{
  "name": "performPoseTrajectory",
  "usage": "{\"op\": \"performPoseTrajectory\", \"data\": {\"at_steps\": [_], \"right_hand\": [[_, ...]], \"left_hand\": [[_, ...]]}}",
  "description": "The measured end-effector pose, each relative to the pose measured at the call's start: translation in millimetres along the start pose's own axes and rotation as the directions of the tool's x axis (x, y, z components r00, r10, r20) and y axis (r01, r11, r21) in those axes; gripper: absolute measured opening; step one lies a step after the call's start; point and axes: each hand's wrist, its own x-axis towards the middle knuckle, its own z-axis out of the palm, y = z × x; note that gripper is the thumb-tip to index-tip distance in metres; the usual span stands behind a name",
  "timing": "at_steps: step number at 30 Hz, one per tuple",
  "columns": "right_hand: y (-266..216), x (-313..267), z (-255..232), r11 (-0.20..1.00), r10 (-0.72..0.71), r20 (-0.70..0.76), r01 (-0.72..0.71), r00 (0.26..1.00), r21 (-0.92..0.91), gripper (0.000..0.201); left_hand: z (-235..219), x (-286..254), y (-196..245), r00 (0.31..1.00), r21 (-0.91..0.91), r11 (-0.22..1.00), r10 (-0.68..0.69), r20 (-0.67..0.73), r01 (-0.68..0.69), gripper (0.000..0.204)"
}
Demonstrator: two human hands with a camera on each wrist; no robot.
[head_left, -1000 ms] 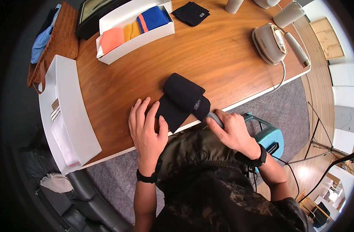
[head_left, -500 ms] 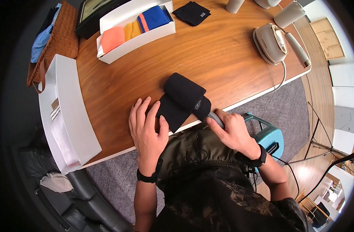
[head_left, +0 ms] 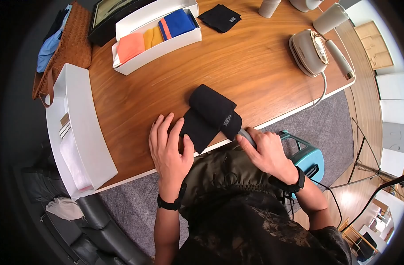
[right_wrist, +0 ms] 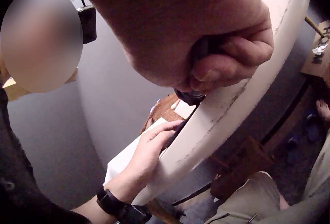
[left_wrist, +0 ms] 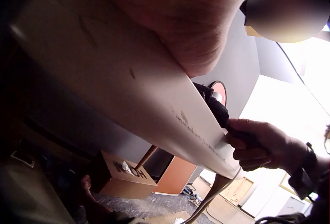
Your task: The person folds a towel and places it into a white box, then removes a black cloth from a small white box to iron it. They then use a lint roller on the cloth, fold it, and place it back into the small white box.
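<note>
A black folded cloth [head_left: 210,106] with pale lettering on one band lies at the near edge of the wooden table [head_left: 135,101]. My right hand [head_left: 268,152] grips a grey handle [head_left: 247,138] that runs up to the lettered end of the cloth; whatever is at the handle's far end is hidden by the fabric. In the right wrist view, this hand's fingers [right_wrist: 227,66] are curled round a dark handle. My left hand [head_left: 170,148] rests with its fingers spread on the tabletop, thumb right at the cloth's left edge.
A white box [head_left: 157,51] of coral, yellow and blue folded cloths stands at the back, near another black folded cloth [head_left: 219,18]. At the left is a long white box [head_left: 89,132] beside a woven basket [head_left: 71,44]. A corded iron [head_left: 308,53] sits at the right.
The head view has shifted very slightly. Both hands and the black cloth keep the same places.
</note>
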Motion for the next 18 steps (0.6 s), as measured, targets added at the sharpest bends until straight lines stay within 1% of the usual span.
{"op": "performPoseTrajectory", "data": {"at_steps": [9, 14, 18], "right_hand": [[-1.9, -1.8, 1.0, 0.998, 0.017, -0.008, -0.017, 1.000, -0.055, 0.036], [-2.4, -2.8, 1.6, 0.996, 0.009, -0.043, -0.012, 0.999, -0.089, 0.038], [-3.7, -5.1, 2.5, 0.996, 0.007, -0.046, -0.011, 0.999, -0.084, 0.039]], "left_hand": [[-0.4, -0.1, -0.1, 1.000, -0.003, 1.000, -0.007, 0.009, 0.007, 0.039], [-0.6, 0.2, 0.6, 1.000, 0.001, 1.000, -0.006, 0.006, 0.006, 0.039], [-0.9, 1.2, 1.2, 1.000, 0.004, 1.000, -0.002, 0.002, 0.002, 0.039]]}}
